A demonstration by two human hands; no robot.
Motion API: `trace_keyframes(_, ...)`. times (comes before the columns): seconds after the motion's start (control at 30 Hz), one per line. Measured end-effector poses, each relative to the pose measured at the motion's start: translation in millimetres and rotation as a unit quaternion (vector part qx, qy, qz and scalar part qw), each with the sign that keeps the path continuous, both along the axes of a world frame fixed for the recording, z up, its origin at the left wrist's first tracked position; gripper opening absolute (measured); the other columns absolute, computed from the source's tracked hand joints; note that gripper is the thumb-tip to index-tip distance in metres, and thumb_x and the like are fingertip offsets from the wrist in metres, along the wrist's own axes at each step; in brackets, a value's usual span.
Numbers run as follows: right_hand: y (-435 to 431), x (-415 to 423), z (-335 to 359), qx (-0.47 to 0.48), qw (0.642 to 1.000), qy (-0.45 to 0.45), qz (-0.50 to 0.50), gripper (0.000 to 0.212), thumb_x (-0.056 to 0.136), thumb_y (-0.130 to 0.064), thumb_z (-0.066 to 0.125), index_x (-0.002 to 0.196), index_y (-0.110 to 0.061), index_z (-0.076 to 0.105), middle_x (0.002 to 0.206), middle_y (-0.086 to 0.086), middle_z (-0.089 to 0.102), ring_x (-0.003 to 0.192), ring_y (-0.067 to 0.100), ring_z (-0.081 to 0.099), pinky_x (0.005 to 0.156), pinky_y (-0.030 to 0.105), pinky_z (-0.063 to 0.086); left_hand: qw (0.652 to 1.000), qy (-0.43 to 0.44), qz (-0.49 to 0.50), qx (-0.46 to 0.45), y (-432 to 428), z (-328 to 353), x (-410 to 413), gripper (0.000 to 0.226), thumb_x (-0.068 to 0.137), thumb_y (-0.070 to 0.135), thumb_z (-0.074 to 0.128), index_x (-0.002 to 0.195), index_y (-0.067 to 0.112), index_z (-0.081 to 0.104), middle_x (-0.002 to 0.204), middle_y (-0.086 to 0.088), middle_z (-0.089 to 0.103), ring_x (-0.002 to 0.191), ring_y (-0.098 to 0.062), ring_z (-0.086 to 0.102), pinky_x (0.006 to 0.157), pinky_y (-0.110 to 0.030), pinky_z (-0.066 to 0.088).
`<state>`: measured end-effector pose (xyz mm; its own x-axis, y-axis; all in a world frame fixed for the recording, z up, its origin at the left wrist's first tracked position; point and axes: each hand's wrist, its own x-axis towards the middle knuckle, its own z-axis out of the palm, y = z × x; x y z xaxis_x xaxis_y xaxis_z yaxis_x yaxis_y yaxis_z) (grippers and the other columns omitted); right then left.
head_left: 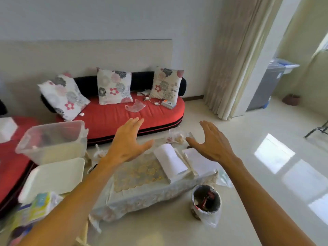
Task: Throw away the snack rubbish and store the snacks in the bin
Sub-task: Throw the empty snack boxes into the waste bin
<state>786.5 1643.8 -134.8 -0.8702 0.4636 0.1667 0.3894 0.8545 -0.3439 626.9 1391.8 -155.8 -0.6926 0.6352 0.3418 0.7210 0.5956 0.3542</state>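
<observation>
- Clear plastic bin [53, 141] stands well to the left of your left hand [126, 144], open, its white lid [53, 176] lying just nearer you.
- Both your hands are spread with straight fingers and grasp nothing; they hover above the counter [138, 174].
- Bagged snacks [177, 136] lie just beyond your right hand [213, 142], near its thumb.
- White papers [170, 160] lie between your hands, lower down.
- A bag-lined trash can [205, 199] stands on the floor under your right forearm.
</observation>
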Motion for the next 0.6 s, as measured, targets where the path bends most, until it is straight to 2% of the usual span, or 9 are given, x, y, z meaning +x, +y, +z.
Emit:
trace_keyframes(0.07, -44, -18, 4, 0.01, 0.998, 0.016, 0.059, 0.094, 0.082, -0.081, 0.045, 0.152, -0.021, 0.029, 0.16, 0.001, 0.031, 0.144, 0.022, 0.032, 0.114, 0.044, 0.031, 0.999, -0.005, 0.053, 0.01, -58, 5, 4, 0.093, 0.083, 0.074, 0.05, 0.157, 0.025, 0.022, 0.164, 0.002, 0.019, 0.152, -0.016, 0.01, 0.121, -0.041, 0.012)
trace_keyframes(0.13, -91, -39, 4, 0.018, 0.994, 0.014, 0.112, 0.096, 0.082, -0.082, 0.043, 0.152, -0.019, 0.029, 0.159, 0.003, 0.033, 0.144, 0.022, 0.033, 0.114, 0.045, 0.034, 0.994, -0.009, 0.107, 0.015, -119, 8, 6, 0.091, 0.084, 0.071, 0.053, 0.157, 0.027, 0.021, 0.164, 0.004, 0.018, 0.152, -0.016, 0.01, 0.121, -0.042, 0.014)
trace_keyframes(0.27, -193, -75, 4, 0.033, 0.98, 0.017, 0.195, 0.094, 0.086, -0.075, 0.047, 0.154, -0.013, 0.028, 0.161, 0.007, 0.028, 0.148, 0.024, 0.025, 0.117, 0.043, 0.026, 0.98, -0.009, 0.199, 0.019, -243, 10, 9, 0.089, 0.083, 0.069, 0.056, 0.153, 0.023, 0.027, 0.161, 0.001, 0.028, 0.148, -0.022, 0.023, 0.119, -0.046, 0.024)
trace_keyframes(0.4, -292, -108, 0, 0.042, 0.968, 0.022, 0.245, 0.099, 0.082, -0.079, 0.039, 0.154, -0.012, 0.029, 0.16, 0.007, 0.029, 0.148, 0.023, 0.025, 0.118, 0.043, 0.025, 0.964, 0.001, 0.265, 0.001, -361, 2, 11, 0.088, 0.081, 0.072, 0.054, 0.15, 0.021, 0.033, 0.153, 0.0, 0.039, 0.139, -0.024, 0.037, 0.113, -0.048, 0.035)
trace_keyframes(0.5, -356, -127, -6, 0.035, 0.966, 0.017, 0.256, 0.1, 0.081, -0.081, 0.039, 0.154, -0.012, 0.028, 0.161, 0.007, 0.029, 0.148, 0.024, 0.026, 0.118, 0.043, 0.026, 0.955, -0.011, 0.296, -0.018, -427, -9, 14, 0.089, 0.084, 0.067, 0.058, 0.153, 0.019, 0.03, 0.158, -0.002, 0.032, 0.146, -0.022, 0.028, 0.117, -0.044, 0.026)
trace_keyframes(0.6, -424, -145, -23, 0.023, 0.959, 0.013, 0.281, 0.094, 0.085, -0.075, 0.049, 0.153, -0.012, 0.03, 0.159, 0.006, 0.033, 0.146, 0.023, 0.03, 0.116, 0.041, 0.029, 0.946, -0.035, 0.32, -0.027, -487, -26, 11, 0.093, 0.083, 0.068, 0.059, 0.155, 0.018, 0.028, 0.161, -0.004, 0.028, 0.149, -0.022, 0.023, 0.119, -0.045, 0.024)
